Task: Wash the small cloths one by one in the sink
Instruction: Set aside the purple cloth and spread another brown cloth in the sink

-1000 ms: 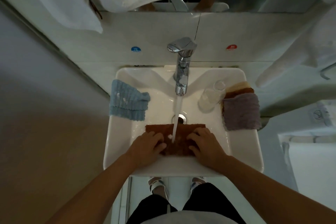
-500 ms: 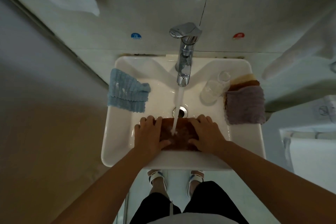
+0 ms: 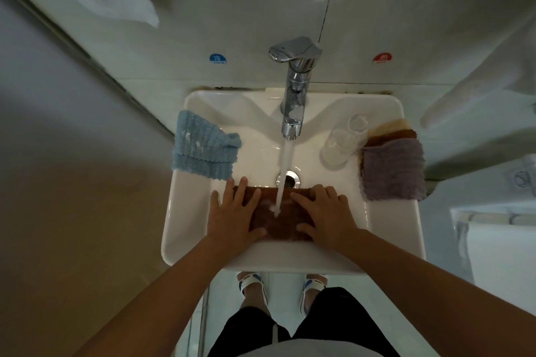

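Two hands' fingers (image 3: 242, 190) lie straight — pressing wet brown cloth (image 3: 278, 223); gripping nothing.

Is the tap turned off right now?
No, water streams from the tap onto the brown cloth that both hands press flat in the sink.

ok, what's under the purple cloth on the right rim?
Under the purple cloth lies a stack: a brown cloth edge and a tan cloth edge stick out behind it on the sink rim. Whether more lie beneath is covered.
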Tool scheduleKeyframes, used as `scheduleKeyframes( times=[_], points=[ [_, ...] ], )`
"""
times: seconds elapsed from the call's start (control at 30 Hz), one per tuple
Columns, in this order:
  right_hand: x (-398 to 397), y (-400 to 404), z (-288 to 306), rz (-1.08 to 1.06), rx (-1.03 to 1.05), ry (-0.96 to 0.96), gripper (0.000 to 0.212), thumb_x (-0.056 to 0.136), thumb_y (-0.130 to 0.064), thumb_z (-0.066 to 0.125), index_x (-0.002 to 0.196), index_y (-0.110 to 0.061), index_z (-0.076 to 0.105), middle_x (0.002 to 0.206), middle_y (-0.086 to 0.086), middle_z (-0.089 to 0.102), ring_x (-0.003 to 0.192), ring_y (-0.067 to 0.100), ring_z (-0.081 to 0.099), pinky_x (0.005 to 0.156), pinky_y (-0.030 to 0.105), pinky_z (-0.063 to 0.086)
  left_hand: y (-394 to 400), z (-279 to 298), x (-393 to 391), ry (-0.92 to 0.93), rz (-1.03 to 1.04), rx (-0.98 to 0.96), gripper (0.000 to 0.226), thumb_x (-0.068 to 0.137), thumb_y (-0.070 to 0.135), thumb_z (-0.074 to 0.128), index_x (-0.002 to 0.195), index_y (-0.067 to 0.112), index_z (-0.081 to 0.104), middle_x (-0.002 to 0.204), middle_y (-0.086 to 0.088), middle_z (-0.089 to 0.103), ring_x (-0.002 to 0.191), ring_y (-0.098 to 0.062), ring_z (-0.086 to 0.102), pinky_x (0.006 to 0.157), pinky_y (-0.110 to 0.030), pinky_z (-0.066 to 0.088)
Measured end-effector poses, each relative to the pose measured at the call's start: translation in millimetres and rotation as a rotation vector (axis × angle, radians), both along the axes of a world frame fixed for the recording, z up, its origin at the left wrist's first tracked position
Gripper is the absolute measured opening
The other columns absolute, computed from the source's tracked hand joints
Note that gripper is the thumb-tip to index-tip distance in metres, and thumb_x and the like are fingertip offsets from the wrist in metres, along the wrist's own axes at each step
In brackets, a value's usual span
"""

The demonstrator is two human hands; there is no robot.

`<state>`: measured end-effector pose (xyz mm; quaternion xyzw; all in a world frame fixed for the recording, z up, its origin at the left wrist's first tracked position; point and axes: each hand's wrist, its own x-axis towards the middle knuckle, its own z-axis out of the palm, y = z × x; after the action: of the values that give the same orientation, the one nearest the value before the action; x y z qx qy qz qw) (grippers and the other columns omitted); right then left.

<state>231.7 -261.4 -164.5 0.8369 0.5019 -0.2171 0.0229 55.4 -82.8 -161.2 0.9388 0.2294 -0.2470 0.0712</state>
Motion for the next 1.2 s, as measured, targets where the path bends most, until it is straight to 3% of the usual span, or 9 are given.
scheduleKeyframes(
  times=[0.17, 0.27, 0.37, 0.63, 0.8, 0.93, 1.07, 1.2],
  points=[
    [15.6, -26.8, 6.3, -0.093, -0.051, -0.022, 0.082, 0.082, -0.066, 0.063, 0.152, -0.039, 0.029, 0.141, 0.001, 0.04, 0.13, 0.026, 0.038, 0.103, 0.046, 0.039, -26.0, 0.0, 17.4, -0.033, 0.099, -0.052, 0.108, 0.081, 0.086, 0.045, 0.163, 0.031, 0.0, 0.171, -0.009, -0.016, 0.156, -0.038, -0.015, 0.123, -0.062, 0.001],
    [24.0, -38.8, 8.1, -0.136, -0.024, 0.029, 0.075, 0.083, -0.058, 0.067, 0.146, -0.029, 0.038, 0.146, -0.002, 0.042, 0.135, 0.023, 0.036, 0.107, 0.044, 0.036, -27.0, 1.3, 19.8, -0.026, 0.152, -0.078, 0.092, 0.091, 0.076, 0.041, 0.163, 0.037, -0.002, 0.17, -0.008, -0.017, 0.156, -0.039, -0.015, 0.123, -0.062, 0.004],
    [27.7, -46.8, 7.8, -0.105, -0.016, 0.008, 0.064, 0.086, -0.053, 0.065, 0.143, -0.03, 0.046, 0.146, -0.002, 0.042, 0.135, 0.022, 0.036, 0.107, 0.042, 0.034, -16.5, 1.5, 10.8, 0.005, 0.116, -0.046, 0.076, 0.1, 0.067, 0.032, 0.162, 0.042, -0.005, 0.17, -0.01, -0.018, 0.155, -0.042, -0.016, 0.123, -0.064, 0.007],
    [22.2, -28.4, 8.4, -0.081, -0.023, 0.082, 0.08, 0.082, -0.06, 0.068, 0.15, -0.029, 0.04, 0.152, 0.0, 0.035, 0.14, 0.023, 0.031, 0.112, 0.04, 0.033, 6.0, 8.5, -7.4, 0.109, 0.103, -0.006, 0.092, 0.092, 0.079, 0.038, 0.159, 0.045, -0.015, 0.167, -0.015, -0.027, 0.152, -0.047, -0.022, 0.123, -0.062, -0.002],
    [8.1, -5.6, 5.7, -0.03, 0.014, 0.138, 0.086, 0.077, -0.063, 0.072, 0.147, -0.024, 0.042, 0.148, 0.001, 0.042, 0.133, 0.023, 0.038, 0.107, 0.042, 0.039, 18.4, 23.4, -10.4, 0.203, 0.074, 0.177, 0.094, 0.096, 0.063, 0.053, 0.162, 0.035, -0.007, 0.167, -0.02, -0.023, 0.153, -0.048, -0.014, 0.122, -0.062, 0.001],
    [-9.6, 13.8, 0.5, 0.008, 0.043, 0.124, 0.086, 0.074, -0.067, 0.07, 0.143, -0.025, 0.044, 0.139, 0.0, 0.045, 0.122, 0.022, 0.042, 0.099, 0.041, 0.043, 23.1, 32.3, -12.9, 0.301, 0.084, 0.271, 0.09, 0.1, 0.05, 0.054, 0.164, 0.028, -0.005, 0.165, -0.023, -0.026, 0.153, -0.047, -0.017, 0.123, -0.061, -0.001],
    [-16.4, 21.9, -3.0, 0.005, 0.051, 0.113, 0.085, 0.07, -0.069, 0.069, 0.139, -0.025, 0.045, 0.136, -0.001, 0.045, 0.117, 0.022, 0.042, 0.095, 0.04, 0.044, 27.4, 35.0, -17.0, 0.344, 0.079, 0.303, 0.09, 0.1, 0.05, 0.053, 0.164, 0.028, -0.006, 0.163, -0.024, -0.029, 0.153, -0.046, -0.019, 0.122, -0.062, 0.0],
    [-9.4, 15.1, -1.5, -0.008, 0.013, 0.077, 0.09, 0.069, -0.071, 0.069, 0.142, -0.027, 0.041, 0.133, 0.0, 0.043, 0.117, 0.023, 0.041, 0.093, 0.04, 0.043, 31.1, 31.5, -17.9, 0.269, 0.032, 0.234, 0.1, 0.094, 0.061, 0.059, 0.163, 0.032, -0.007, 0.161, -0.021, -0.036, 0.152, -0.046, -0.022, 0.122, -0.063, 0.001]
  ],
)
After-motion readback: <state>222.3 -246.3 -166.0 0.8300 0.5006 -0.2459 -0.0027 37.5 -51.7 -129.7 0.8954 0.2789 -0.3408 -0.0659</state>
